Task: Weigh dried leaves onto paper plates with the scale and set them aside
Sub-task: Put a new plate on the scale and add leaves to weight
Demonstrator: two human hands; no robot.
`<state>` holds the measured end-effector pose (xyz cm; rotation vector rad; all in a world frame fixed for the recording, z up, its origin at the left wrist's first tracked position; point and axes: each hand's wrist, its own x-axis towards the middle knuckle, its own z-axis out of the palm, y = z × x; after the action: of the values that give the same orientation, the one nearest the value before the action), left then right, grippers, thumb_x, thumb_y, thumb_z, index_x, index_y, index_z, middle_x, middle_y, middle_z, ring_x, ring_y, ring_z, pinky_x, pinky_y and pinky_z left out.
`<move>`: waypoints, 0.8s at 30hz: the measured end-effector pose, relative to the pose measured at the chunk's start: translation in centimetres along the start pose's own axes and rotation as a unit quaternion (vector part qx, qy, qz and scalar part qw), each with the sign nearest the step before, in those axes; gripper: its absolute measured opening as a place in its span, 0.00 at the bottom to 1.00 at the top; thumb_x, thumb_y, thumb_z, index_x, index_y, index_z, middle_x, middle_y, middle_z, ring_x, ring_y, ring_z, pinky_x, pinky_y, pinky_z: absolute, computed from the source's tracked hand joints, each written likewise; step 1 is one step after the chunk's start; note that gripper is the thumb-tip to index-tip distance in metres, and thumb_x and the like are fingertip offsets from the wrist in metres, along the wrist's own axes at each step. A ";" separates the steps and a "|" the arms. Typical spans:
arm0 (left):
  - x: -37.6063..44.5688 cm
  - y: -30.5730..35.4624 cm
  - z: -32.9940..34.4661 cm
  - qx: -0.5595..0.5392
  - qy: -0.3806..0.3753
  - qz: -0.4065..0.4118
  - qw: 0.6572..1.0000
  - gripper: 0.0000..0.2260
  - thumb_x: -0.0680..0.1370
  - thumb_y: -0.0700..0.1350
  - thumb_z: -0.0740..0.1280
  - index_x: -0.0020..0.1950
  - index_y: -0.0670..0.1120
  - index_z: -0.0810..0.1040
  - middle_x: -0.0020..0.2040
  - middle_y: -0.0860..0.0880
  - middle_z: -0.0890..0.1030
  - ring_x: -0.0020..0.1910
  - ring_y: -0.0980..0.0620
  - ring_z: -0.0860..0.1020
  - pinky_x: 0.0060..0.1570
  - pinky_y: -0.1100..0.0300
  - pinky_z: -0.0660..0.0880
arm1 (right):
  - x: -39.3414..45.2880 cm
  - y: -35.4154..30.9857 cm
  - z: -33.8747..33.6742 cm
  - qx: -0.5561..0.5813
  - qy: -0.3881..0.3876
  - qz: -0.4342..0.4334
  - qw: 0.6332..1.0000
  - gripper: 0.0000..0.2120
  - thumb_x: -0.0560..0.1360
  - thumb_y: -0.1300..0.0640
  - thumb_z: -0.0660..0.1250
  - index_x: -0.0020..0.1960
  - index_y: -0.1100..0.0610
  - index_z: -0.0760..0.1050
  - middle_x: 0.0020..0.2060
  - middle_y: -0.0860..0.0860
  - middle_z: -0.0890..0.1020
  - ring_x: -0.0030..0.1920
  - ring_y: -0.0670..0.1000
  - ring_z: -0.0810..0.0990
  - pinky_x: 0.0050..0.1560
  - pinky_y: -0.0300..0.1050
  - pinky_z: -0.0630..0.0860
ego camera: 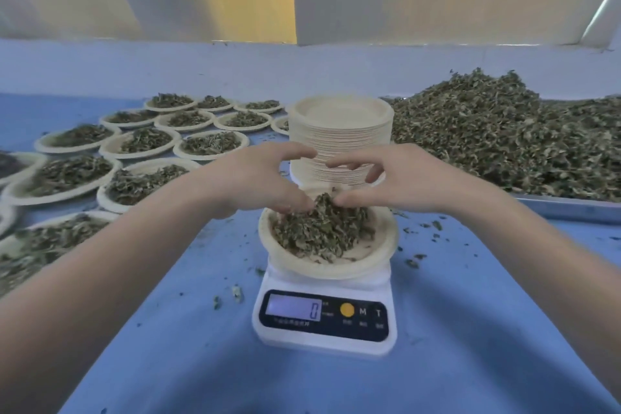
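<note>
Both forearms reach in from the near edge; I see my left hand [258,181] and right hand [396,178] with loosely curled fingers touching the dried leaves [322,228] heaped on the paper plate [336,270] atop the scale [324,316], which reads "0", buttons marked "M" and "T". Filled plates [141,144] lie left; behind stands the plate stack [339,134], with the leaf pile [504,134] right.

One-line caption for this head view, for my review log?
Both hands, left hand and right hand, drop dried leaves onto a paper plate on the scale.
</note>
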<state>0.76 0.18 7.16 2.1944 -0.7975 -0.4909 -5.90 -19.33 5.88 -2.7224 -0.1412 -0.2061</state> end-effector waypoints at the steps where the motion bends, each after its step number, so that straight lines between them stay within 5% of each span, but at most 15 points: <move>1: 0.0 -0.2 0.2 -0.005 0.009 0.012 1.000 0.31 0.72 0.43 0.73 0.70 0.59 0.66 0.74 0.58 0.62 0.56 0.56 0.78 0.57 0.56 0.75 | -0.1 0.1 0.2 0.005 0.010 0.002 1.000 0.24 0.69 0.40 0.71 0.65 0.36 0.71 0.58 0.40 0.77 0.42 0.25 0.71 0.42 0.21 0.66; 4: 0.1 -1.0 0.7 -0.015 0.059 0.037 0.997 0.23 0.73 0.41 0.71 0.65 0.58 0.71 0.68 0.58 0.69 0.51 0.57 0.80 0.48 0.65 0.75 | -0.5 0.4 0.6 0.022 0.029 0.008 0.999 0.20 0.70 0.39 0.69 0.61 0.36 0.73 0.56 0.42 0.78 0.47 0.37 0.78 0.45 0.29 0.69; 9: -0.1 -1.7 1.2 -0.068 0.112 0.055 0.990 0.15 0.73 0.37 0.70 0.53 0.55 0.78 0.53 0.54 0.80 0.39 0.54 0.81 0.43 0.62 0.79 | -0.6 0.1 1.1 0.044 0.060 -0.004 0.997 0.12 0.71 0.42 0.69 0.55 0.37 0.77 0.51 0.40 0.81 0.45 0.38 0.79 0.46 0.28 0.70; 12: 0.1 -1.6 2.2 -0.072 0.117 0.074 0.988 0.14 0.73 0.37 0.71 0.52 0.54 0.79 0.51 0.54 0.81 0.42 0.53 0.81 0.48 0.59 0.78 | -0.5 -0.5 1.2 0.065 0.068 -0.017 0.995 0.08 0.71 0.44 0.70 0.51 0.40 0.79 0.48 0.39 0.82 0.45 0.38 0.80 0.48 0.31 0.73; 18: 0.9 -1.0 3.0 -0.064 0.128 0.109 0.984 0.11 0.72 0.39 0.71 0.50 0.52 0.80 0.48 0.52 0.82 0.41 0.58 0.79 0.43 0.68 0.74 | -0.6 -1.1 1.5 0.072 0.068 -0.027 0.995 0.07 0.72 0.47 0.69 0.50 0.42 0.80 0.48 0.42 0.82 0.47 0.41 0.80 0.55 0.44 0.76; 24: 1.4 -0.9 3.4 -0.041 0.137 0.117 0.983 0.11 0.71 0.40 0.71 0.48 0.55 0.79 0.47 0.55 0.81 0.46 0.58 0.79 0.48 0.64 0.75 | -0.8 -0.6 1.5 0.066 0.076 -0.030 0.994 0.07 0.72 0.47 0.69 0.50 0.42 0.79 0.48 0.42 0.82 0.47 0.41 0.80 0.54 0.42 0.76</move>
<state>0.28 -2.02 4.16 2.0029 -0.8535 -0.0983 -6.55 -18.22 4.60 -2.5614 -0.1854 -0.4051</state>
